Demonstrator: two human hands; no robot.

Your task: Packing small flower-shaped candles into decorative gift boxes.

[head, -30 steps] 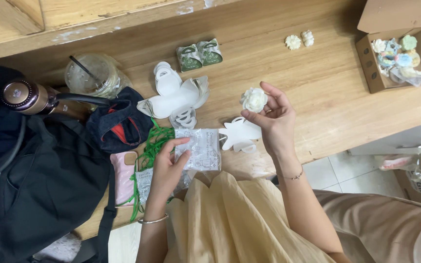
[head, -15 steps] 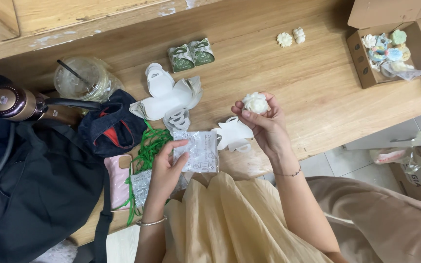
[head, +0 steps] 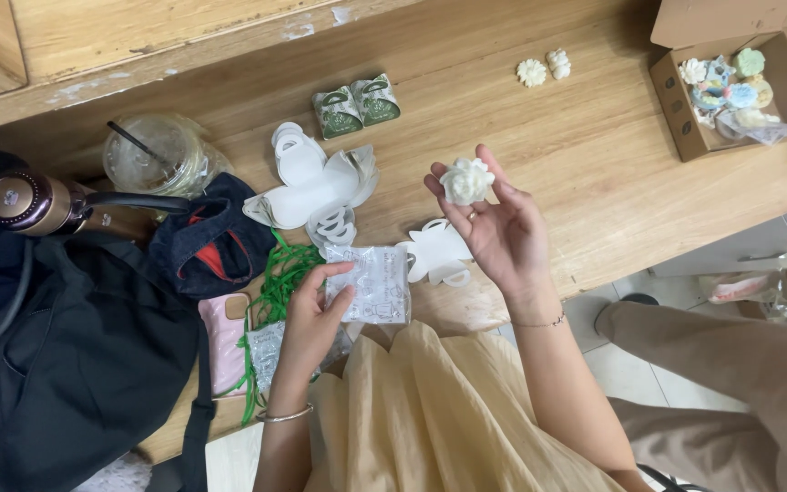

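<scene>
Since a second ago the right hand point(head: 498, 228) has shifted slightly, keeping the white flower-shaped piece point(head: 465, 180) raised on its fingertips, fingers closed lightly around it so it shows from above, as if for inspection. It hovers over the middle of the worktop point(head: 594, 155), toward the near edge. The left hand point(head: 311, 314) stays at the near edge, fingers pinching a clear printed bag point(head: 377, 284), seemingly keeping it ready. Flat white box blanks point(head: 311, 187) lie just beyond; 2 folded green boxes point(head: 357, 105) sit farther back, and a cardboard box point(head: 730, 91) of pastel pieces rests at the right end.
</scene>
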